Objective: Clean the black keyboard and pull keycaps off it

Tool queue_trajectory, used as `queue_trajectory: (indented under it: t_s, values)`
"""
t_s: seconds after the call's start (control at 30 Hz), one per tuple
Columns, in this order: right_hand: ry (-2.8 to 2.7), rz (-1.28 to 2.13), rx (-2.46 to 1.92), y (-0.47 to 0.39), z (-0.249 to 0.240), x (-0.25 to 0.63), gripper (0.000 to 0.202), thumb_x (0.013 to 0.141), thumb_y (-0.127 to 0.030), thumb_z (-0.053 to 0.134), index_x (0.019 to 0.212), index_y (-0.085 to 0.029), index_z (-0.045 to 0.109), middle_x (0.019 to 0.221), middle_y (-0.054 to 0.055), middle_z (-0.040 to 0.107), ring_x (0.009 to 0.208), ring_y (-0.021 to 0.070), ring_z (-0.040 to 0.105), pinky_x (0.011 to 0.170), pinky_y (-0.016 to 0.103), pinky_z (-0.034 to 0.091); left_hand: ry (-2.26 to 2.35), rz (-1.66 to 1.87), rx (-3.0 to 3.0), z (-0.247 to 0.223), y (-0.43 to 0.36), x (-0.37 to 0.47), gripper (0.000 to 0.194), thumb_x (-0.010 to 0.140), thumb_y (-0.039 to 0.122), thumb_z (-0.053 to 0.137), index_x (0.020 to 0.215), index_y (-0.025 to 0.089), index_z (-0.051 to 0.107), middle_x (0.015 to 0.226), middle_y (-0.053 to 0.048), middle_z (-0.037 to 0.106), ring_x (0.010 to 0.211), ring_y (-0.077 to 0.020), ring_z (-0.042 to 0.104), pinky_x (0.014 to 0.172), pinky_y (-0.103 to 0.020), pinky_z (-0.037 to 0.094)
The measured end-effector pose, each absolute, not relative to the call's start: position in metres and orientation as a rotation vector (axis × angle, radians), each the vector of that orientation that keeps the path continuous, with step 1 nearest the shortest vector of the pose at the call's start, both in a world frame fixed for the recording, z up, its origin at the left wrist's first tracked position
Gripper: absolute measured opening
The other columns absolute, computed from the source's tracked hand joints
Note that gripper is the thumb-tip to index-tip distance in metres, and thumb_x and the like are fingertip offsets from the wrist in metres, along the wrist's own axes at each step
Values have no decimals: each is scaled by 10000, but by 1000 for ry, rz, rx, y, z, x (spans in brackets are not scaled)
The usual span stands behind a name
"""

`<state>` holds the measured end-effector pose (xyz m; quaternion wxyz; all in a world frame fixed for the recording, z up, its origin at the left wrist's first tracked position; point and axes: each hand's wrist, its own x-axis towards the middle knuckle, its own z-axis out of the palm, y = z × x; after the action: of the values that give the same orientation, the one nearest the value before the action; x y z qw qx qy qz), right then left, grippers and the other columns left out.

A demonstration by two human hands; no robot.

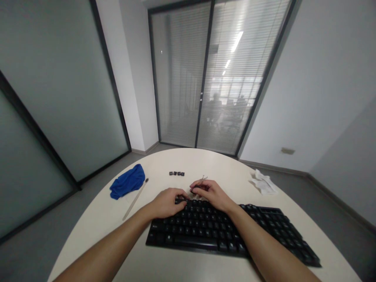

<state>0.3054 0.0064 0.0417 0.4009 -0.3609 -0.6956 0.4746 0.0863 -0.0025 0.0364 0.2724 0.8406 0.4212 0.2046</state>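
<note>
A black keyboard (199,226) lies on the white table, tilted slightly across it. My left hand (170,202) rests at the keyboard's upper left edge, thumb and fingers bent round that edge; whether anything is between them is hidden. Just beyond the top row, my right hand (210,192) pinches a small dark piece, and a thin wire-like tool (203,178) sticks up from its fingers. Several black keycaps (176,173) sit in a short row on the table, farther away than both hands.
Left of the keyboard are a blue cloth (128,182) and a thin brush (135,199) with a dark tip. A crumpled white tissue (263,182) lies at the right. The table (202,156) has a rounded far edge.
</note>
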Motion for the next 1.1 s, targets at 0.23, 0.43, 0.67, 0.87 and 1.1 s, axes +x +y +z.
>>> queue_trajectory:
  t_s: [0.23, 0.43, 0.67, 0.87, 1.1]
  values:
    - [-1836, 1230, -847, 1, 47, 303, 287, 813, -443, 667, 870, -172, 740, 842, 42, 721, 795, 184, 639, 777, 322, 514, 1110, 587, 2269, 35, -2, 85, 265, 805, 215, 568, 1024, 251, 714, 1047, 5, 741, 959, -182, 676, 886, -267, 488]
    - [-1705, 1264, -920, 6, 41, 304, 308, 797, -430, 692, 926, -151, 706, 806, 44, 730, 745, 172, 666, 724, 313, 528, 1098, 616, 2259, 31, -1, 85, 243, 819, 257, 583, 1022, 244, 716, 1047, 2, 743, 973, -186, 676, 902, -273, 482]
    - [-1649, 1361, -970, 12, 36, 306, 343, 815, -443, 675, 989, -148, 657, 800, 42, 727, 737, 167, 674, 703, 304, 523, 1125, 608, 2258, 31, -1, 87, 222, 835, 272, 571, 992, 229, 723, 1025, -14, 748, 949, -188, 681, 876, -271, 489]
    - [-1849, 1169, -857, 5, 42, 304, 257, 870, -404, 633, 908, -156, 690, 856, 34, 706, 828, 169, 635, 800, 304, 488, 1117, 610, 2263, 32, -1, 86, 244, 819, 262, 582, 1019, 229, 718, 1050, -11, 742, 976, -197, 671, 911, -280, 479]
    - [-2151, 833, -769, -4, 48, 301, 211, 969, -326, 504, 1007, -197, 667, 965, 43, 695, 901, 160, 636, 844, 285, 484, 1095, 599, 2268, 32, -1, 86, 253, 815, 249, 560, 1012, 215, 714, 1022, -31, 745, 934, -218, 671, 864, -300, 493]
